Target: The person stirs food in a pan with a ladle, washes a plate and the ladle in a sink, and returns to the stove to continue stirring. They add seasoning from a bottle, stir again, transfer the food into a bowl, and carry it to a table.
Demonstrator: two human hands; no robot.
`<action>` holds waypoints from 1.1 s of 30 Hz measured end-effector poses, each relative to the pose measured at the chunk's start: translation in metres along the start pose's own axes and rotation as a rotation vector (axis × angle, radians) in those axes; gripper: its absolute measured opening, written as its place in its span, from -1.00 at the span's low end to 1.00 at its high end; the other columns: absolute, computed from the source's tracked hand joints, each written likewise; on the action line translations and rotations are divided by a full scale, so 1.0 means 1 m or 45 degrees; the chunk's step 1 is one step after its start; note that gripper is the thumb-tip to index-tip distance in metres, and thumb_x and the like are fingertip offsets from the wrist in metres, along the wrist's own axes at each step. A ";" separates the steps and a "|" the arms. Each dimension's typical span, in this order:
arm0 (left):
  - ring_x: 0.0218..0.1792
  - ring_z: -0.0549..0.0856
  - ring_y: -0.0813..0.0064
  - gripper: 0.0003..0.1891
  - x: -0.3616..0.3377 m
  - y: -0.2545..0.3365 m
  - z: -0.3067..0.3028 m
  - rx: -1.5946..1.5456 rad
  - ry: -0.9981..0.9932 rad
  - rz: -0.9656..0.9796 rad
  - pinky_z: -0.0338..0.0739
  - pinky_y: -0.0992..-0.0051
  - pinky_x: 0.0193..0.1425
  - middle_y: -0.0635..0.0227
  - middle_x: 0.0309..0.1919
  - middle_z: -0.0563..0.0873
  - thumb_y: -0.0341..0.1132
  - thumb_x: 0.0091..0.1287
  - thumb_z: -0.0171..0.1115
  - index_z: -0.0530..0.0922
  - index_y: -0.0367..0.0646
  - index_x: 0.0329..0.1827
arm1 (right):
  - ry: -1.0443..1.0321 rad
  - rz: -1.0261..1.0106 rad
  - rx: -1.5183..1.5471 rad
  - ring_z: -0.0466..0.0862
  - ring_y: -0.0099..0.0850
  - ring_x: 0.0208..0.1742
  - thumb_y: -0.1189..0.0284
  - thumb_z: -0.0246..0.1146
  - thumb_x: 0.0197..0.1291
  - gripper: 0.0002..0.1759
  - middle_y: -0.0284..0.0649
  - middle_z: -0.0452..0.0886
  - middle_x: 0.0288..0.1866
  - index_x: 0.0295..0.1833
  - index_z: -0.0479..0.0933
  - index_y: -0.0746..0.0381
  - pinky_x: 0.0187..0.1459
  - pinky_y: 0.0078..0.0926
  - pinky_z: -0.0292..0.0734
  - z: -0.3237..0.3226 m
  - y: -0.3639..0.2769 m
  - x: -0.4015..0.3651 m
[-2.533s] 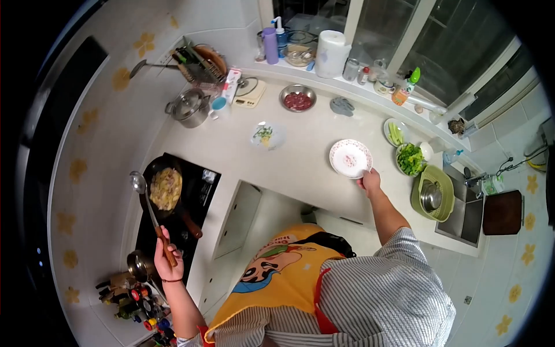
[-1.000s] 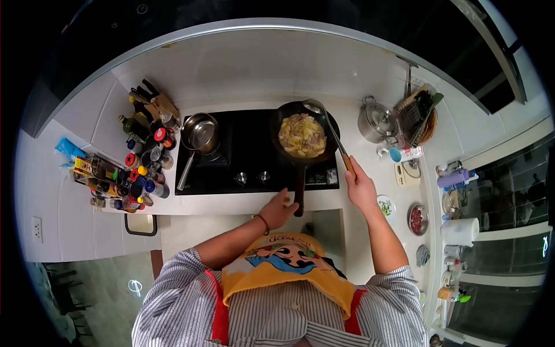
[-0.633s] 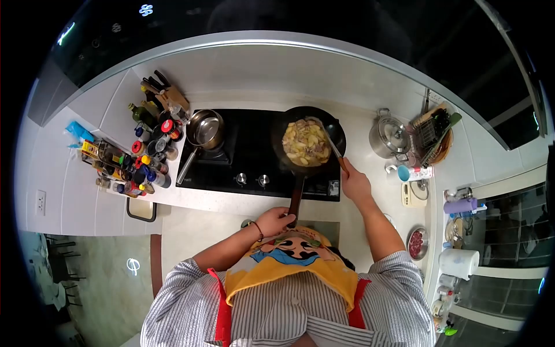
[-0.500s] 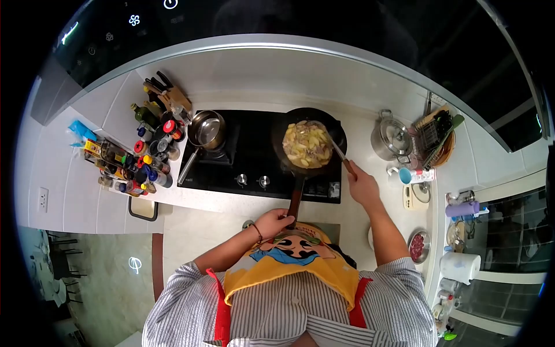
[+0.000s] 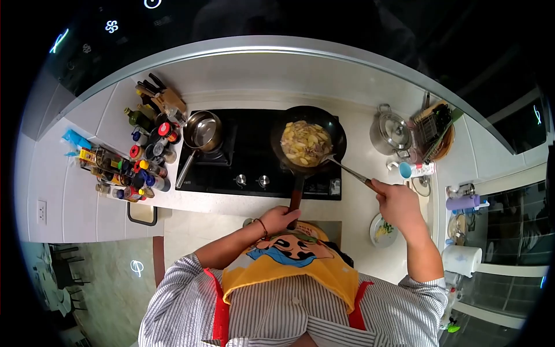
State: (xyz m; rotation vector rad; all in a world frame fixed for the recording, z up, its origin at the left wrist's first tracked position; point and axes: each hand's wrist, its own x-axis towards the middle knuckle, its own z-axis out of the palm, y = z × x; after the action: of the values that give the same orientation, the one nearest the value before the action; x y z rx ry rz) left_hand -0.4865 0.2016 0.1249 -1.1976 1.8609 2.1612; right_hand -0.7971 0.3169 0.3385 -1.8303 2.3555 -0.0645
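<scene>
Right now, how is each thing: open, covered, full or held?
Wok, food inside
Ladle, held, tip at wok's edge
Left hand, closed on wok's handle
Right hand, closed on ladle
Saucepan, uncovered
Pot, covered
Plate, food on it
Knives, in block

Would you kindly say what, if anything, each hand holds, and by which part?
The left hand holds the pan by its handle; the right hand, the ladle by its grip.

Ladle point(image 5: 351, 172) now in right hand point(image 5: 399, 207), drawn farther rightward; left hand point(image 5: 278, 220) now on pan handle point(image 5: 297, 195).
</scene>
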 end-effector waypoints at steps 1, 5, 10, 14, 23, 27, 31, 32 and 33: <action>-0.33 0.68 0.49 -0.48 -0.002 0.002 0.000 0.004 -0.010 -0.003 0.60 0.46 -0.12 0.33 -0.35 0.75 0.08 0.57 0.20 0.71 -0.32 -0.17 | -0.004 -0.002 0.003 0.75 -0.01 -0.20 0.42 0.30 0.26 -0.54 -0.08 0.78 -0.25 0.28 0.69 -0.05 -0.16 -0.05 0.66 0.005 0.000 -0.001; -0.35 0.70 0.41 -0.40 -0.011 0.012 0.002 0.154 0.006 -0.029 0.61 0.37 -0.10 0.25 -0.40 0.77 0.17 0.54 0.17 0.72 -0.31 -0.27 | -0.030 0.032 -0.020 0.75 -0.02 -0.21 0.41 0.27 0.28 -0.49 -0.06 0.76 -0.30 0.35 0.63 -0.06 -0.16 -0.05 0.65 0.031 0.001 0.005; -0.36 0.67 0.45 -0.42 -0.016 0.020 0.001 0.186 -0.003 -0.061 0.59 0.39 -0.11 0.29 -0.41 0.75 0.13 0.56 0.18 0.71 -0.32 -0.27 | -0.024 0.105 -0.086 0.76 -0.05 -0.23 0.43 0.24 0.28 -0.44 -0.07 0.74 -0.30 0.42 0.58 -0.08 -0.17 -0.06 0.66 0.056 -0.004 0.019; -0.35 0.68 0.45 -0.42 -0.011 0.015 0.001 0.188 -0.009 -0.079 0.59 0.40 -0.11 0.28 -0.40 0.75 0.14 0.55 0.18 0.71 -0.33 -0.25 | 0.045 0.088 -0.106 0.74 -0.04 -0.28 0.41 0.28 0.30 -0.43 -0.07 0.70 -0.28 0.44 0.55 -0.13 -0.22 -0.07 0.64 0.088 0.006 0.037; -0.31 0.73 0.43 -0.41 -0.015 0.023 -0.001 0.213 0.001 -0.119 0.62 0.43 -0.09 0.26 -0.32 0.80 0.16 0.53 0.20 0.73 -0.32 -0.16 | 0.168 0.018 -0.036 0.75 -0.04 -0.24 0.41 0.30 0.28 -0.48 -0.06 0.72 -0.27 0.36 0.65 -0.11 -0.17 -0.11 0.67 0.075 0.025 0.058; -0.21 0.80 0.26 -0.34 -0.014 0.018 -0.001 0.215 0.015 -0.099 0.65 0.35 0.00 0.11 -0.25 0.83 0.24 0.50 0.18 0.75 -0.34 -0.11 | 0.136 0.152 0.347 0.76 0.04 -0.11 0.32 0.36 0.33 -0.59 0.03 0.78 -0.15 0.29 0.69 -0.02 -0.06 -0.12 0.67 0.040 0.031 0.051; -0.20 0.80 0.26 -0.35 -0.012 0.016 0.002 0.212 -0.021 -0.114 0.65 0.34 0.00 0.11 -0.23 0.83 0.23 0.49 0.18 0.75 -0.34 -0.09 | 0.170 0.175 0.535 0.75 0.07 -0.10 0.32 0.32 0.37 -0.59 0.04 0.77 -0.13 0.32 0.66 -0.01 -0.05 -0.11 0.67 0.060 0.035 0.074; -0.24 0.78 0.34 -0.38 -0.008 0.010 0.005 0.202 -0.004 -0.096 0.64 0.38 -0.03 0.18 -0.26 0.82 0.19 0.51 0.20 0.74 -0.34 -0.11 | 0.219 0.142 0.621 0.75 0.08 -0.10 0.30 0.30 0.39 -0.58 0.04 0.77 -0.13 0.34 0.65 -0.01 -0.04 -0.10 0.66 0.078 0.038 0.086; -0.27 0.75 0.42 -0.42 -0.006 0.008 0.007 0.192 0.015 -0.078 0.64 0.41 -0.06 0.25 -0.28 0.81 0.15 0.52 0.22 0.73 -0.34 -0.12 | 0.269 0.107 0.707 0.75 0.10 -0.10 0.28 0.29 0.41 -0.57 0.05 0.77 -0.13 0.36 0.64 -0.01 -0.03 -0.10 0.66 0.091 0.038 0.096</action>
State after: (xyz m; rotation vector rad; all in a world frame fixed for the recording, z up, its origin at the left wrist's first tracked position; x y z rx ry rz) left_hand -0.4899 0.2081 0.1351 -1.2225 1.9254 1.9484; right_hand -0.8426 0.2391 0.2343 -1.5064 2.2254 -0.8459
